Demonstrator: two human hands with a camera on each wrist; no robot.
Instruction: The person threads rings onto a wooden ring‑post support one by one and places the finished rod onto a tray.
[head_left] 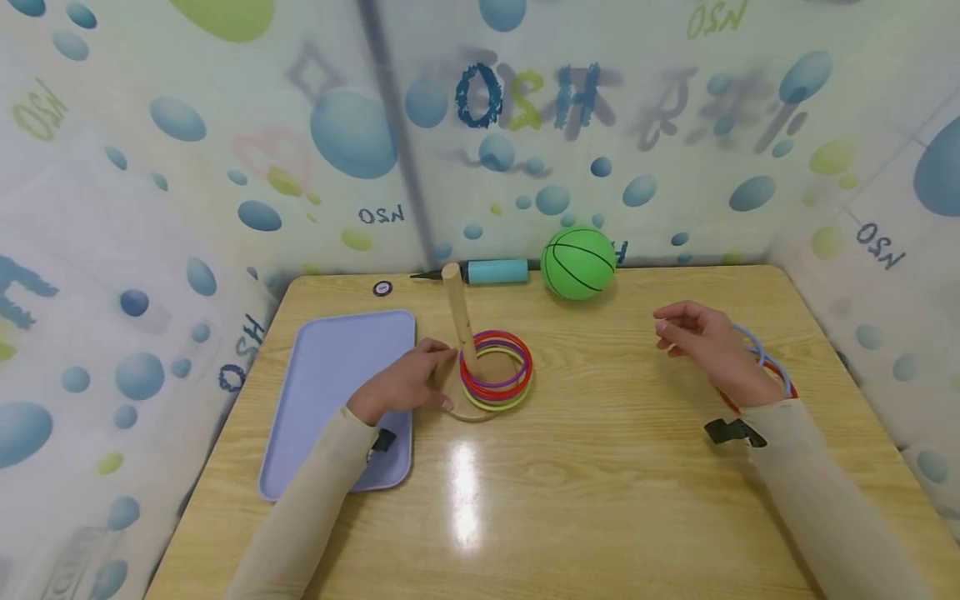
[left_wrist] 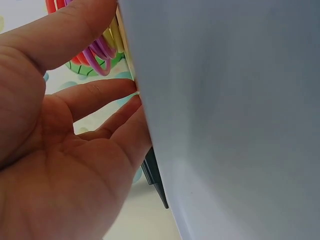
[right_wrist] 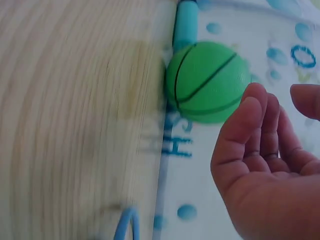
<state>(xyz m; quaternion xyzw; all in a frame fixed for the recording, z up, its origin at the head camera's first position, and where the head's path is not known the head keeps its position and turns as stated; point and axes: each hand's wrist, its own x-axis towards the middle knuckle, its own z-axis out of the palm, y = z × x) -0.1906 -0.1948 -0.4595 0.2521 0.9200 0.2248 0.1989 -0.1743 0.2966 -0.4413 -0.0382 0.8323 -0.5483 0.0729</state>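
Ring stand (head_left: 458,315) just beside left-hand fingers (head_left: 432,345)

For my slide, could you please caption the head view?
Coloured rings encircle a wooden peg, lavender tray alongside, green basketball behind.

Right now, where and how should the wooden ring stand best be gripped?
Probably by the bare upper post, with the free right hand coming from the right: slim and upright, it rises above the stacked rings, while the left hand is at the base's left edge.
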